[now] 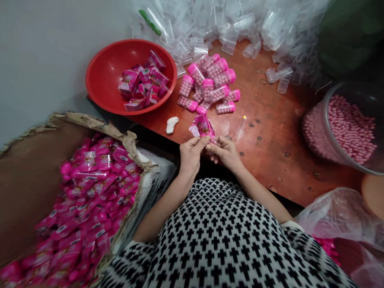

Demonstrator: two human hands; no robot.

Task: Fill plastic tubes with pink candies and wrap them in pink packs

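Both hands meet at the table's near edge on a bottle of pink balls with a pink printed wrapper around or against it. My left hand pinches the wrapper's lower part with its thumb on top. Fingers of my right hand close on the bottle's near end, where a few pink balls show; the rest of the bottle is hidden. Just beyond lies a pile of clear bottles with pink caps, filled with pink balls. A white lump rests left of the wrapper.
A red bowl at the left holds folded pink wrappers. Below it, a torn cardboard box is full of wrapped pink bottles. Empty clear tubes heap at the back. A tub of pink balls stands right.
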